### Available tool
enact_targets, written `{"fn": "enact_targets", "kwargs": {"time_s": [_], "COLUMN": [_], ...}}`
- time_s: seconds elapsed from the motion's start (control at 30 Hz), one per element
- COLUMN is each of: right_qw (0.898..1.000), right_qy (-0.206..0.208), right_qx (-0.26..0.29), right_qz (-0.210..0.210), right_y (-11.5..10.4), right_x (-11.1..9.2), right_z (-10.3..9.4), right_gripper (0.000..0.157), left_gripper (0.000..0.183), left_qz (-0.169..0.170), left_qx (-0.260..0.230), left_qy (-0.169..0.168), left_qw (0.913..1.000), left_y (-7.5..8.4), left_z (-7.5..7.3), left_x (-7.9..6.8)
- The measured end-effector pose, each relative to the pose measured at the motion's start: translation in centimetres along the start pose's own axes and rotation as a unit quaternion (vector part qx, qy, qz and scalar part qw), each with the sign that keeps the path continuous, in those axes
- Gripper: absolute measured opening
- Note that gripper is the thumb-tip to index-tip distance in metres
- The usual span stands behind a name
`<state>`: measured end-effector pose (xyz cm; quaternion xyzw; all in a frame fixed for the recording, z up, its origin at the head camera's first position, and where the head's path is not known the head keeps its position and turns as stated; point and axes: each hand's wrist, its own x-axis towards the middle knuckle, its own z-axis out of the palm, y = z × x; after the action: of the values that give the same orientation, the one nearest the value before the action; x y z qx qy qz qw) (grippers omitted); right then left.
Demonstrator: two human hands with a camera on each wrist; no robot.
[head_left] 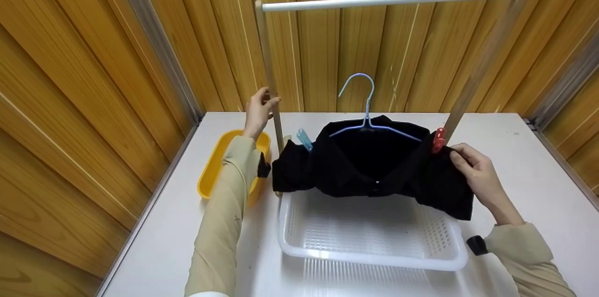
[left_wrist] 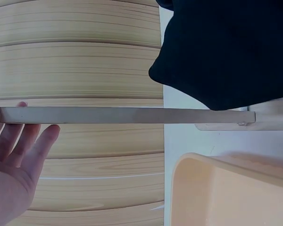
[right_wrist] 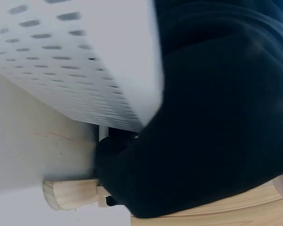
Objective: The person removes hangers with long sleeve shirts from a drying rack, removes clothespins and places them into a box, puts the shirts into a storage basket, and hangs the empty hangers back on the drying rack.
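Pinching the black shirt (head_left: 337,170), the right hand (head_left: 479,177) has a red clip (head_left: 438,141) just beside its grip; the left hand (head_left: 258,112) clasps a wooden post (left_wrist: 127,115).

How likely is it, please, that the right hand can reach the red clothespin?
Probably yes: the red clothespin sits uncovered near the right hand, though that hand pinches the black shirt.

Place: small panelled booth (head_left: 70,77) | wood-grain walls (head_left: 318,44) | metal corner strips (head_left: 154,30) | white tabletop (head_left: 514,156)
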<state>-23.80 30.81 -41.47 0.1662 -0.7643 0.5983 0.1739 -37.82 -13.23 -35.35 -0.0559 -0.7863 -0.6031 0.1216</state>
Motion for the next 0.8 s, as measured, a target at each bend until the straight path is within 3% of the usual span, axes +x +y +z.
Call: {"fn": "enact_targets", "kwargs": {"time_s": [0.4,0.8], "right_qw": [0.998,0.996], "right_qy": [-0.026,-0.017], "right_qx": [-0.058,-0.085], "right_qz": [-0.006,-0.027], "right_y": [-0.9,2.8], "right_x": [-0.6,-0.5], "right_z": [1.0,0.6], "right_gripper": [0.009,0.011], "left_gripper": [0.027,0.026], "left_qz": [-0.024,-0.008], "left_qx": [-0.01,-0.012], "left_qy": [-0.015,-0.009], "left_qw": [0.9996,0.9999], "left_y": [-0.1,-0.4], "left_z": [0.2,0.0], "left_x": [-0.1,0.0]}}
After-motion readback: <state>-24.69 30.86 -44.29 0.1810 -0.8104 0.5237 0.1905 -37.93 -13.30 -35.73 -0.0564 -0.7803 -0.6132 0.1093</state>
